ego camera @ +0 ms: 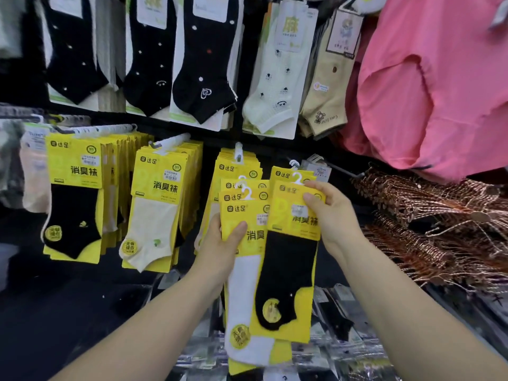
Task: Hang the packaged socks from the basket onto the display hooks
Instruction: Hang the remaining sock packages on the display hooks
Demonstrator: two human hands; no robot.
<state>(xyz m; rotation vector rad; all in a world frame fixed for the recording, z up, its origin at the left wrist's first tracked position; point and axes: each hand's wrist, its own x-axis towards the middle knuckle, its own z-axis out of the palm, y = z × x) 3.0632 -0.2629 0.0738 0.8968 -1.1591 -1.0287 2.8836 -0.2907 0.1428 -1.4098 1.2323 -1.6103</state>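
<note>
Black-sock pack (288,270) on yellow card, pinched at its upper right corner by right hand (332,215), thumb on the front and fingers behind. Small white plastic hanger (297,178) at the card's top edge, just above the thumb and close under a white display hook (294,163); whether caught on it, impossible to tell. Directly left of that grip and partly overlapped by the pack, a fanned stack of yellow packs (242,298), front one with a white sock, gripped by left hand (220,243) with thumb across the card face. Behind and above both grips, more hanging yellow packs (236,169) on a second peg (238,152). Farther left, two full pegs: cream-sock packs (156,215), then a black-sock row (74,202). Higher up, black dotted socks (203,64), pale cream socks (275,86) and beige socks (327,86) on cards. Right of the right hand, copper-coloured wire hangers (439,221) heaped under a pink garment (439,92). Below the wrists, clear-wrapped packs (343,312) lying flat.
</note>
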